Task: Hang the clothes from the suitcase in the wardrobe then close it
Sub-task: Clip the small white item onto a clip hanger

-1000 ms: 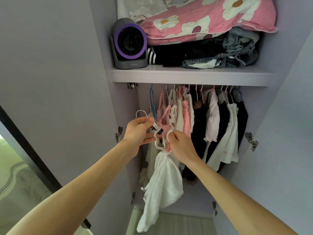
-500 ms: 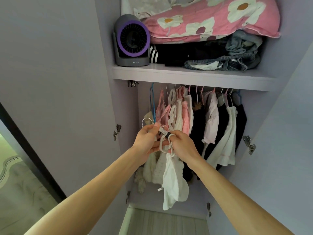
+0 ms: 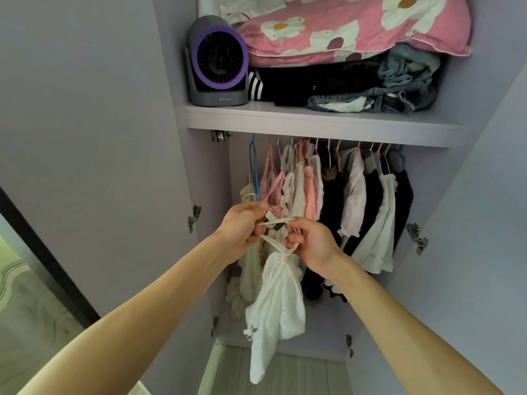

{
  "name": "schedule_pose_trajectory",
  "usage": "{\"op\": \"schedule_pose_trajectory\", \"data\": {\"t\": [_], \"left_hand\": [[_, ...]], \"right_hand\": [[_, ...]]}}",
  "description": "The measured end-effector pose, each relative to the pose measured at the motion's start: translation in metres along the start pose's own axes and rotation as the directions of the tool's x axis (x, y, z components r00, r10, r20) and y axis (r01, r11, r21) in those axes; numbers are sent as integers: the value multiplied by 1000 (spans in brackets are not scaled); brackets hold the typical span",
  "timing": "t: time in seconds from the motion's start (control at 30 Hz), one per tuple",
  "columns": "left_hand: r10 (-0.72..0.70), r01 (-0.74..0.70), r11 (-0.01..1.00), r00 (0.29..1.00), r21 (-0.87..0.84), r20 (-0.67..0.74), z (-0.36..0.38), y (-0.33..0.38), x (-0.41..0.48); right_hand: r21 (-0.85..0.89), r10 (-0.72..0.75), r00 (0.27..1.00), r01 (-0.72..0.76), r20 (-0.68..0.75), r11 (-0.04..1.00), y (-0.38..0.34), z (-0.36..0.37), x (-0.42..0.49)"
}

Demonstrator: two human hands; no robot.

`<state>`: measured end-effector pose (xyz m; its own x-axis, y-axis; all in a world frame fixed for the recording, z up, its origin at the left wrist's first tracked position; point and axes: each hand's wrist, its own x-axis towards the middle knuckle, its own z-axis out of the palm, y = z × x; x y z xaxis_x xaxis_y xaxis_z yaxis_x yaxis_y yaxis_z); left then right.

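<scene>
Clipping white garment (image 3: pixel 276 297) onto clip hanger (image 3: pixel 271 216).
L hand (image 3: pixel 242 223) grips hanger, R hand (image 3: pixel 310 240) at its 3 o'clock pinches strap (image 3: pixel 281 220); seat strap deep before letting go.

Small lettering on the fan (image 3: pixel 218 61) base, too blurred to read.

L hand (image 3: pixel 242 225) holds clip hanger (image 3: pixel 270 215), R hand (image 3: pixel 312 242) pinches strap of white garment (image 3: pixel 281 295).
</scene>
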<state>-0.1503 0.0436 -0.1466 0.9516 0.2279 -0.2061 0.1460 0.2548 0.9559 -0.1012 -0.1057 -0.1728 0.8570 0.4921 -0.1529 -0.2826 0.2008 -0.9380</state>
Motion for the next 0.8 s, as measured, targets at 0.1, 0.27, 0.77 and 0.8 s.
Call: {"op": "schedule_pose_trajectory", "data": {"t": [0.1, 0.27, 0.77, 0.8], "left_hand": [[13, -13, 1000, 999, 14, -44, 2, 0, -1], [-23, 20, 1000, 990, -22, -137, 1, 1, 5], [-8, 22, 997, 986, 79, -167, -2, 6, 5], [4, 13, 995, 986, 102, -164, 0, 7, 5]], "right_hand": [[51, -34, 995, 30, 94, 998, -1, 2, -1], [-153, -123, 980, 147, 156, 977, 1, 3, 0], [-305, -203, 975, 220, 87, 926, -5, 5, -2], [-338, -212, 975, 222, 65, 915, -5, 5, -2]]}}
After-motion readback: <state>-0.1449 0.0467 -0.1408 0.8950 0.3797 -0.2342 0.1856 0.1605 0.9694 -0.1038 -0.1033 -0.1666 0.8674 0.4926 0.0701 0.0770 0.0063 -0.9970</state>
